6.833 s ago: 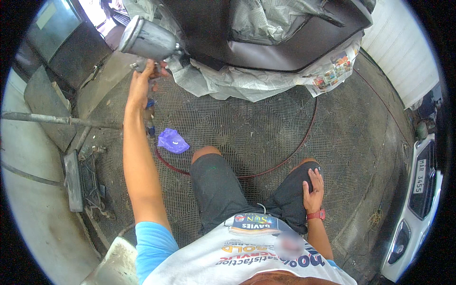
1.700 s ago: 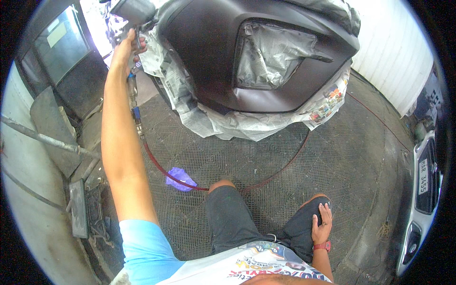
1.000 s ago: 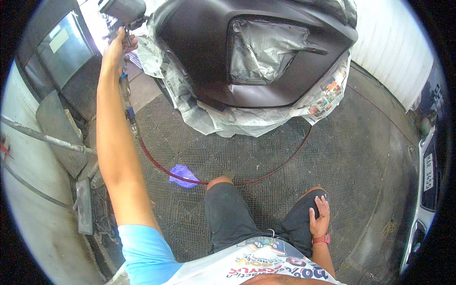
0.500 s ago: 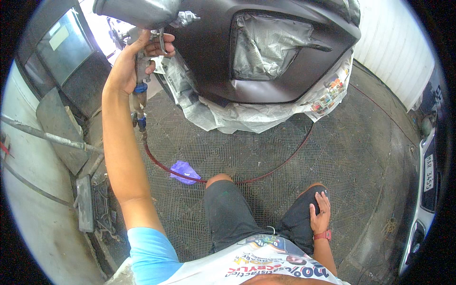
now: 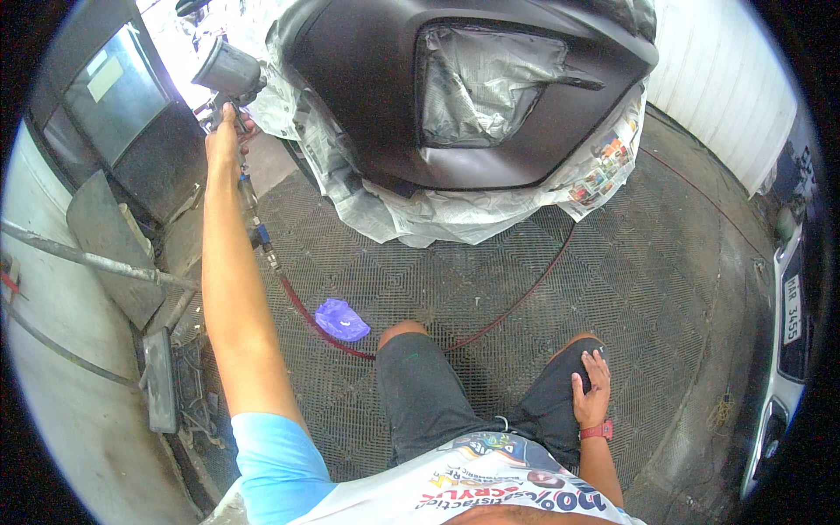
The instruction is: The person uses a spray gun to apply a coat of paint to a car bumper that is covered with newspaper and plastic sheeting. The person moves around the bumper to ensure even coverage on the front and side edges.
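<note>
Stretched forward at the upper left, my left hand [image 5: 226,147] is closed round the grip of a spray gun [image 5: 226,70] with a grey cup on top. From the gun's handle a dark red air hose [image 5: 308,324] curves down across the floor. To the right of the gun stands a matte black car body panel [image 5: 367,96], a little apart from it. Masking paper [image 5: 492,87] fills the panel's opening, and newspaper [image 5: 437,223] skirts its lower edge. My right hand [image 5: 593,390] lies flat on my right knee, fingers spread, holding nothing.
A purple plastic scrap [image 5: 343,320] lies beside the hose on the ribbed floor mat [image 5: 490,271]. Metal pipes [image 5: 96,258] and a grey board [image 5: 114,249] lean along the left wall. At the right edge is part of a car [image 5: 770,394].
My left hand has carried the spray gun left and farther away, off the front of the panel. The hose has shifted with it. My right hand stays on the knee.
</note>
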